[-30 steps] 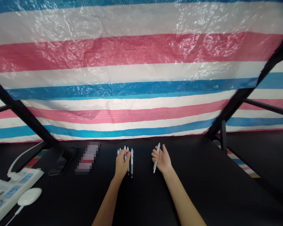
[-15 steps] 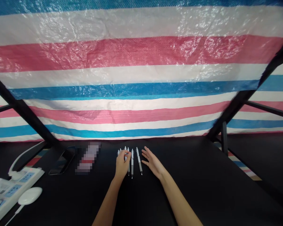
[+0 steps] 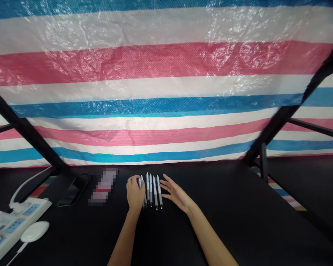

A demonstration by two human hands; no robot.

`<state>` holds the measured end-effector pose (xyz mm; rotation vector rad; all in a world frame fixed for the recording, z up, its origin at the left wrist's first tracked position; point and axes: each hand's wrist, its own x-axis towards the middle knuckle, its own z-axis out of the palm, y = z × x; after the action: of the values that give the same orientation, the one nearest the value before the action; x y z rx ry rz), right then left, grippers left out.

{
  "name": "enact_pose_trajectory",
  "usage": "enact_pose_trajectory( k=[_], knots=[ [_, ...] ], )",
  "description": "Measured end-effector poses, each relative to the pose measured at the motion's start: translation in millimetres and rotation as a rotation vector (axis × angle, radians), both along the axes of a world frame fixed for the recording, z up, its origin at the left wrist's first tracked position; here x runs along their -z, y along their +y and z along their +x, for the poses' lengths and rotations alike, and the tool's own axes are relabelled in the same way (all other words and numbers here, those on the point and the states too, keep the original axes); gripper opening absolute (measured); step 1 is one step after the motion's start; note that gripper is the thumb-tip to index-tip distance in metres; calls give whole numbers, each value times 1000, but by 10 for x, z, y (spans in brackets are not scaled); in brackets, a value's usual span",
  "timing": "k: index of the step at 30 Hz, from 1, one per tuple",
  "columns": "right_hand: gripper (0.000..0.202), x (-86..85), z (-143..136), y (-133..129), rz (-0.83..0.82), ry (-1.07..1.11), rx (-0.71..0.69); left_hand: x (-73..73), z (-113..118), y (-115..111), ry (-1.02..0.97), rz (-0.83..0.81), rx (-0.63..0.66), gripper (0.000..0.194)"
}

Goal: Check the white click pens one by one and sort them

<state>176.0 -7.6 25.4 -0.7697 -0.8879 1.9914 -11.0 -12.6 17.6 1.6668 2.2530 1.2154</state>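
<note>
Several white-and-grey click pens lie side by side on the black table, tips toward me. My left hand is at the left end of the row, its bent fingers and thumb apart around the leftmost pens and partly hiding them. Whether it presses on them I cannot tell. At the other end, my right hand is open, fingers spread, with fingertips at or touching the rightmost pen.
To the left lie a dark phone and a blurred-out flat item. A white power strip and a white oval device with a cable sit nearer me. Black frame bars and a striped sheet stand behind.
My left hand has moved left from over the middle pens, uncovering them. My right hand has shifted slightly left, and the rightmost pen now lies closer to the others.
</note>
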Motion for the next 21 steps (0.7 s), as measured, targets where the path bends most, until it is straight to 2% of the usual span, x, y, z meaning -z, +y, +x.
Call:
enact_pose_trajectory(
  k=[5, 16, 21],
  knots=[
    [68, -15, -3, 10, 14, -6, 2, -25, 16, -12, -11, -77, 0, 21],
    [34, 7, 346, 251, -34, -65, 358, -84, 22, -28, -50, -98, 76, 30],
    [28, 49, 474, 301, -41, -73, 506, -79, 75, -33, -57, -95, 152, 29]
  ],
)
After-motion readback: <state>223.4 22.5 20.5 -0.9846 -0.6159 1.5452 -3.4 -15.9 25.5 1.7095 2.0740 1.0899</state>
